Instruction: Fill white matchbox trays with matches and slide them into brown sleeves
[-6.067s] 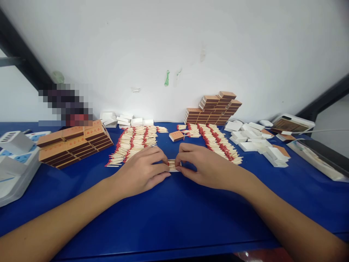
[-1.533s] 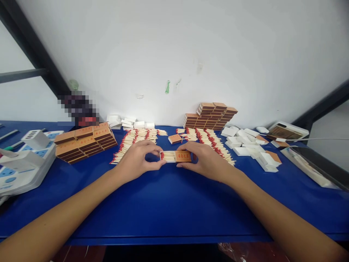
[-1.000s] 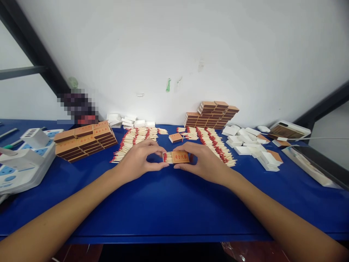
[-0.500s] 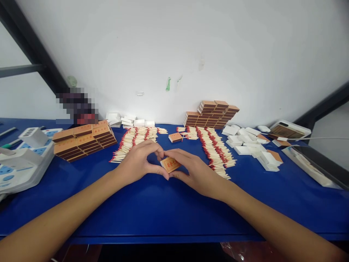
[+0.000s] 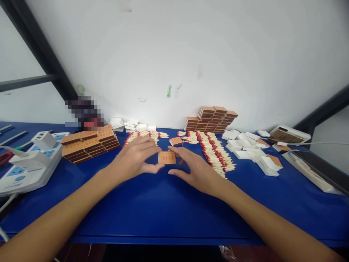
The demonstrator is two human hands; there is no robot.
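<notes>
Matchbox [image 5: 167, 157] has gone from half-open to closed, so this one is probably packed. Left hand [image 5: 136, 154] pinches its left end, box above the blue table [image 5: 163, 203], near side of the match rows [image 5: 218, 151]; right hand [image 5: 199, 169] has spread, thumb clear, index contact unclear.

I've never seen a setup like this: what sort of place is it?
Probably an improvised workbench against a wall: a matchbox in the left hand, loose matches and a power strip suggest it.
</notes>
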